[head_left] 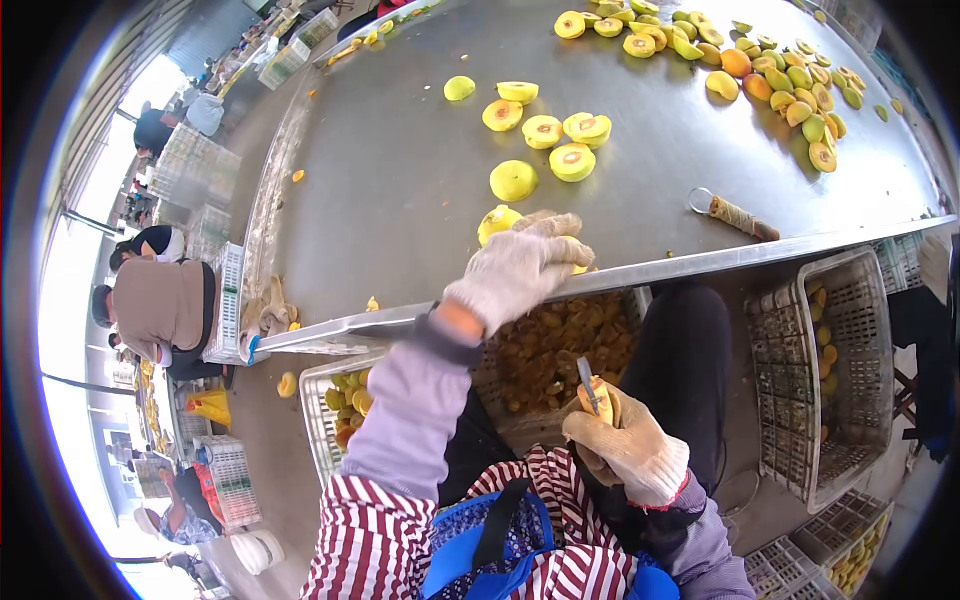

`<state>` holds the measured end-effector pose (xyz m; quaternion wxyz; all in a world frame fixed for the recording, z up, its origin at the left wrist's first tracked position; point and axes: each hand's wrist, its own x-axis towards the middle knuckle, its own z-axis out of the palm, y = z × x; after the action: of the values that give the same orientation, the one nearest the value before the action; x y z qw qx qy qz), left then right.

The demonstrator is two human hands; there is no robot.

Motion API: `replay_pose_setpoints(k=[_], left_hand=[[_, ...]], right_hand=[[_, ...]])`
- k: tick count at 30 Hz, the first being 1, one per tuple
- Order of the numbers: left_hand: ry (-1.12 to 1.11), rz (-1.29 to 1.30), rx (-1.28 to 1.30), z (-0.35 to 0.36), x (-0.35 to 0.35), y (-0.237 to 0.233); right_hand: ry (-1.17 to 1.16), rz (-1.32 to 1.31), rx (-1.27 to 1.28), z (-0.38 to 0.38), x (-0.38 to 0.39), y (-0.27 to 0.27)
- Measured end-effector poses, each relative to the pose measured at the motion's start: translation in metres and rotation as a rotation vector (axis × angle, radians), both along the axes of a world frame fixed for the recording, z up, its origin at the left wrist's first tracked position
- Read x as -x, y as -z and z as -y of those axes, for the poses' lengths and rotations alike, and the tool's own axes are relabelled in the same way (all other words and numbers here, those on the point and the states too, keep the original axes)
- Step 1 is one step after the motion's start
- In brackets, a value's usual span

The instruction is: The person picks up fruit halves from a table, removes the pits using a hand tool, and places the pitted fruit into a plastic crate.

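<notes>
Fruit (495,224) shows partly behind the left hand (525,260), whose grip I can't tell; the right hand (630,440) clasps a narrow blade (586,376).

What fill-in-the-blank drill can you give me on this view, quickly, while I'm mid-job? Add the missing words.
1. The left hand and right hand both wear ____.
2. The slim metal tool is held in the ____ hand.
3. The wrapped handle on the metal table has a metal ____ at one end.
4. The red-and-white cloth is patterned with ____.

Missing words: gloves; right; ring; stripes.
</notes>
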<state>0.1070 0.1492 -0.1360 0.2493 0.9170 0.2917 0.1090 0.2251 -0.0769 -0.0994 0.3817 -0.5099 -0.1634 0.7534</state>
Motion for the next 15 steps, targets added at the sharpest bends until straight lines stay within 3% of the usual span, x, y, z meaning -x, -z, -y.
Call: replay_pose_setpoints(k=[2,4,6,8,9,10,12,14,15], left_hand=[[0.075,-0.115,0.103,-0.011,-0.014,0.007],[-0.067,-0.301,-0.065,-0.012,-0.027,0.000],[-0.035,-0.293,-0.113,-0.013,-0.023,0.003],[-0.284,-0.169,0.175,-0.008,-0.022,-0.015],[-0.253,0.164,0.519,-0.011,-0.021,-0.014],[-0.254,0.158,0.522,-0.007,-0.014,-0.014],[-0.204,0.549,1.161,0.017,0.006,-0.027],[-0.072,0.760,1.415,0.044,0.016,-0.026],[-0.093,0.740,1.418,0.056,0.021,-0.025]], right_hand=[[0.019,-0.007,-0.007,0.004,-0.006,0.002],[0.078,0.003,-0.016,0.007,-0.010,0.007],[0.085,0.020,-0.014,0.005,-0.011,0.004],[0.081,0.048,-0.020,0.004,-0.012,0.006],[0.100,0.126,-0.100,0.007,-0.009,0.012],[0.116,0.199,-0.176,0.009,-0.006,0.017],[0.127,0.236,-0.191,0.011,-0.003,0.017],[0.093,0.411,-0.246,0.011,-0.001,0.015],[0.114,0.453,-0.281,0.010,0.002,0.014]])
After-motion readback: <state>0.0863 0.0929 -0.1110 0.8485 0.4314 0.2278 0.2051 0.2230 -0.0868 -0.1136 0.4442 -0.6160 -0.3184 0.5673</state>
